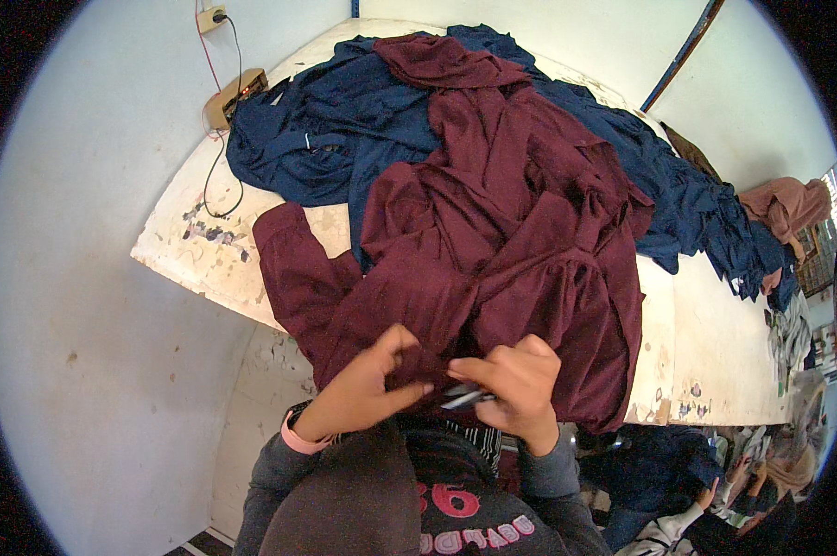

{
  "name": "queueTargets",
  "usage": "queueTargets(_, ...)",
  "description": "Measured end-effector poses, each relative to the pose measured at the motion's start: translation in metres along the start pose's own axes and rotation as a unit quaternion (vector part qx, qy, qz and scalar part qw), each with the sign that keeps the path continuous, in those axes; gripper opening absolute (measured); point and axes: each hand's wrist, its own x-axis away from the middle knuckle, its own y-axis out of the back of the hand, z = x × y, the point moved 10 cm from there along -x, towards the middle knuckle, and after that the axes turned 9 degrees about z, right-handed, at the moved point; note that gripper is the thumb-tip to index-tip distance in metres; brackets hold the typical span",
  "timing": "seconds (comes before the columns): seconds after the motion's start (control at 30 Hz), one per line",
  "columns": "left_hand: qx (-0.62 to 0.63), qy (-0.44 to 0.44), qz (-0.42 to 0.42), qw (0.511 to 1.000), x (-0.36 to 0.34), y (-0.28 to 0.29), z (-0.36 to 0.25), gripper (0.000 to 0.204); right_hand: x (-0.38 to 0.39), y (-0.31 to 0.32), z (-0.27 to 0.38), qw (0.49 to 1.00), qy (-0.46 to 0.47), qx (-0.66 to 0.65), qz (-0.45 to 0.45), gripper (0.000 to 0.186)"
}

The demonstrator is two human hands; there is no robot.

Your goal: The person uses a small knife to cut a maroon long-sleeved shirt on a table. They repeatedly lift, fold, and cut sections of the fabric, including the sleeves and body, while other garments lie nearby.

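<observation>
- Right hand (516,380): holding small silver metal tool (457,402), blurred.
- Left hand (363,382): thumb and fingers parted.
- Maroon cloth garment (418,296): over worn cream tabletop (173,248), near edge; probably best held taut, tool tip clear.

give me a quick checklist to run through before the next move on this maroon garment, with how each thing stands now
1. Tool in hand: ok. The right hand holds a small metallic-looking tool.
2. Left hand clear of the tool: cannot tell. The left hand has its thumb close to the tool's end, and the picture is blurred there.
3. Garment smoothed out: not ok. The maroon garment lies bunched and folded on the table.
4. Garment apart from other cloth: not ok. It overlaps the navy fabric.
5. Black cable clear of the garment: ok. It loops on the table to the left.
</observation>
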Motion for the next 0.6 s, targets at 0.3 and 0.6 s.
queueTargets(0.3, -0.158, 0.065, -0.194, 0.966, 0.013, 0.066, -0.021, 0.037, 0.059, 0.026, -0.071, 0.933, -0.146, -0.22, -0.245, 0.02)
queueTargets(0.6, 0.126, -0.043, -0.218, 0.967, -0.024, 0.06, 0.017, 0.034, 0.06, 0.011, -0.075, 0.904, -0.209, -0.316, -0.198, 0.021)
